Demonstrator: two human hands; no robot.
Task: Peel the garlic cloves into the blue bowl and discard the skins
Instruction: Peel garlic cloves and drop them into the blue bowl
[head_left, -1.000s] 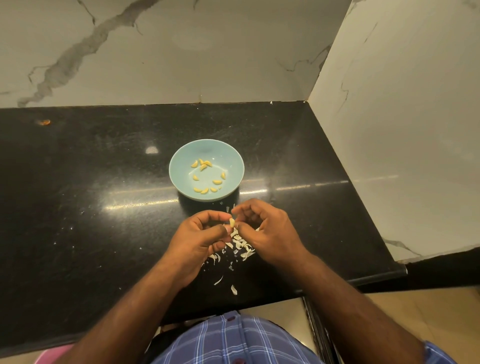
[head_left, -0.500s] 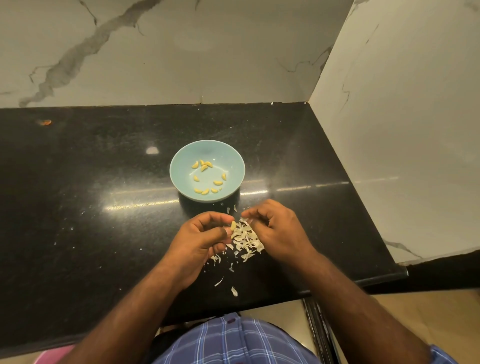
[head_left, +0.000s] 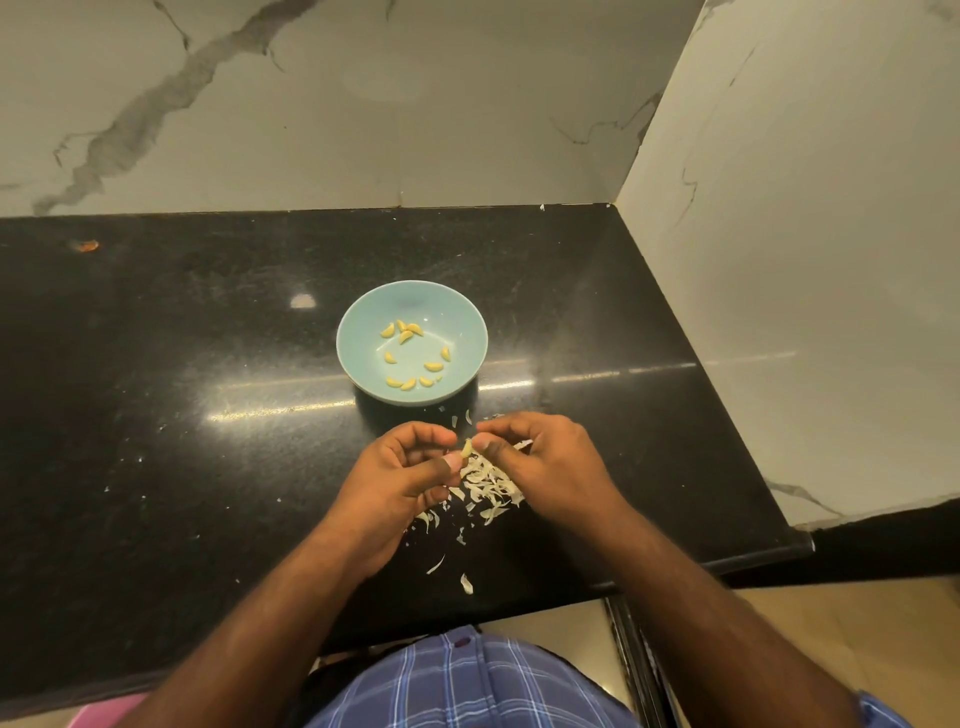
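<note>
Black granite counter (head_left: 156, 415), marble-walled corner: I watch a garlic clove (head_left: 467, 448) being peeled above the skins (head_left: 488, 480), just short of the blue bowl (head_left: 358, 322).

Left hand (head_left: 400, 478) pinches the clove between thumb and forefinger; right hand (head_left: 545, 467) nips its tip, fingers curled. Small, light and likely slick once bare, I judge it best held by its ends. Peeled cloves (head_left: 415, 358) lie in the bowl.

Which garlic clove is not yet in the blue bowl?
The clove pinched between the left hand and right hand, above the skin pile. All other cloves lie inside the blue bowl.
</note>
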